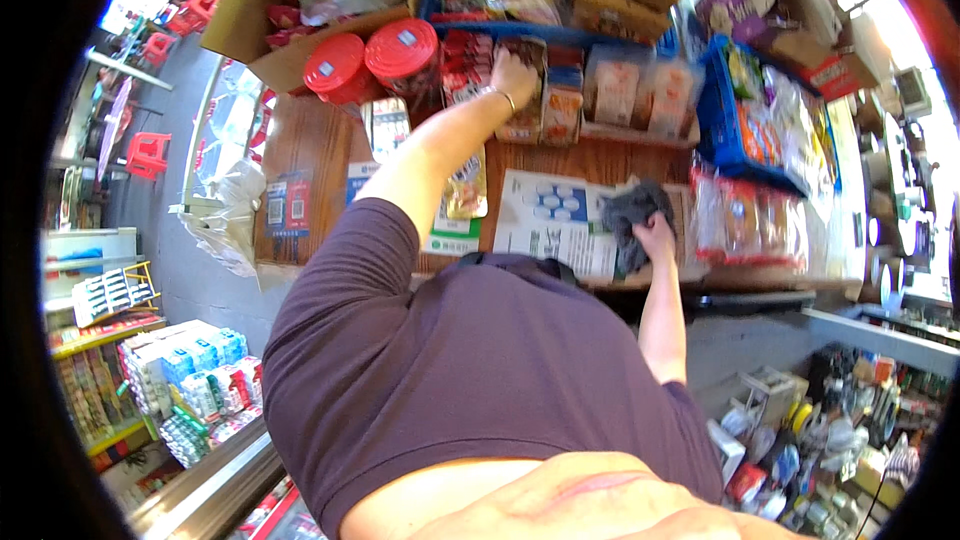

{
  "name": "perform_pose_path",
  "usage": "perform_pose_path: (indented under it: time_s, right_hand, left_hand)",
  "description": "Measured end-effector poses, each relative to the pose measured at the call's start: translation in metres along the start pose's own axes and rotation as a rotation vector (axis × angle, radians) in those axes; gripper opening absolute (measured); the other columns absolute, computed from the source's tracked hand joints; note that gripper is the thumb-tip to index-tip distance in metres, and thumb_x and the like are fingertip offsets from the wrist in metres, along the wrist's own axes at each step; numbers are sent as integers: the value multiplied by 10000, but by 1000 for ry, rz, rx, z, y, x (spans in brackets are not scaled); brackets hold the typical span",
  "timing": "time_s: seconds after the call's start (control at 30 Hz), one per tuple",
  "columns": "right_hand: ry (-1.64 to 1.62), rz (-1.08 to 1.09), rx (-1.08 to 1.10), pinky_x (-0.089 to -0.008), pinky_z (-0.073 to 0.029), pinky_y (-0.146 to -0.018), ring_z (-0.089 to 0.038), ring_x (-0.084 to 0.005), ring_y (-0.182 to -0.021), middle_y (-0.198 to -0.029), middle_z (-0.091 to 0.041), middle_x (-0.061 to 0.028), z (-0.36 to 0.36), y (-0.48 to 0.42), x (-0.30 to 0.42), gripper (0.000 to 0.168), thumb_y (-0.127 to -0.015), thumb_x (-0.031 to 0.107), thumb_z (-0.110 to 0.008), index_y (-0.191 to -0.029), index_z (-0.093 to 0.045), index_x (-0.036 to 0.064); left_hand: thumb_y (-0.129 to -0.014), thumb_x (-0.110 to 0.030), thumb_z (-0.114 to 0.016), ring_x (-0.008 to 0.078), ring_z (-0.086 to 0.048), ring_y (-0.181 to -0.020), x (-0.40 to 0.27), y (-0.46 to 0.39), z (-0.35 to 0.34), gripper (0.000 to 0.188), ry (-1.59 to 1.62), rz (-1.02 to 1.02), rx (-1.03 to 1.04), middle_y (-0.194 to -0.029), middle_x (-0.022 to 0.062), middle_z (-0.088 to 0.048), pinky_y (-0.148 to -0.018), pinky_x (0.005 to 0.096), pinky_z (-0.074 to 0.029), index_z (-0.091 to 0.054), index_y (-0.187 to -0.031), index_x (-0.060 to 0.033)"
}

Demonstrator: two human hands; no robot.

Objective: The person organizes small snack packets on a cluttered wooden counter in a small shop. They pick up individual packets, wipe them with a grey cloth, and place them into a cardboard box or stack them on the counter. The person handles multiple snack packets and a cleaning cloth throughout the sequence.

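Observation:
My left hand (pixel 514 81) reaches across the wooden counter (pixel 296 135) to a brown snack display box (pixel 520 120). Its fingers are curled at the box's far part, and their tips are hidden. Close beside it are red snack packets (pixel 466 64) on the left and a small orange-and-white box (pixel 562 109) on the right. In my right hand (pixel 657 237) is a bunched dark grey cloth (pixel 634 214). That cloth lies partly over a white printed sheet (pixel 555 221) near the counter's front edge.
Two red-lidded tubs (pixel 403 49) and an open cardboard carton (pixel 247 15) stand at the back left. Blue baskets of snacks, one at the right (pixel 750 135), border the counter. A gold pouch (pixel 469 184) lies under my left forearm. Bagged goods (pixel 750 221) sit at the right.

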State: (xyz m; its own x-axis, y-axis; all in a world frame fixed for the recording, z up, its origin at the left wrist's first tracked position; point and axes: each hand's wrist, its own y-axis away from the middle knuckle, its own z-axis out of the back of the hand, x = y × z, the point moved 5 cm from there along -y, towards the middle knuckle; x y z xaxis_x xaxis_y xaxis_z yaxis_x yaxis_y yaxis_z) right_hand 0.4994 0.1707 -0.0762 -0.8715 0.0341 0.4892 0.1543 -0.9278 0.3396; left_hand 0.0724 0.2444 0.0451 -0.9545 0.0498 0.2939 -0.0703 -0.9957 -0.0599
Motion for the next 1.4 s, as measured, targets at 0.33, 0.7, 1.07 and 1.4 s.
perform_pose_path:
  time_s: [0.33,0.7,1.07,1.4]
  right_hand:
    - [298,19,-255,-474,-473,-873,-549,-409,-1047,-1093,-564,-190,-9,32,13,536,-735,383,-723,-1164,-512,143]
    - [-814,201,-377,-327,-439,-924,-552,-185,-1006,-1098,-577,-62,72,62,63,391,-757,96,-569,-1142,-560,33]
    - [-406,912,-566,-431,-392,-1047,-519,-407,-1169,-1177,-583,-241,119,129,330,507,-647,107,-630,-1148,-644,29]
    - [-774,701,-560,-402,-472,-865,-586,-368,-1015,-1123,-602,-180,50,46,285,293,-858,111,-597,-1148,-581,73]
  left_hand:
    - [-741,-297,-633,318,-677,-927,52,22,56,299,468,188,180,-929,153,-710,-783,447,-518,-723,-931,-84]
    - [-826,-168,-555,254,-641,-664,13,160,-1,102,2686,1035,37,-682,64,-594,-610,476,-586,-594,-824,-73]
    - [-1008,-403,-427,284,-573,-1150,-41,129,120,456,2815,30,-149,-1265,128,-593,-1021,488,-437,-509,-1306,-69]
    - [-829,28,-657,191,-557,-1140,-77,156,124,522,2759,124,10,-1256,51,-575,-1016,370,-429,-479,-1314,-52]
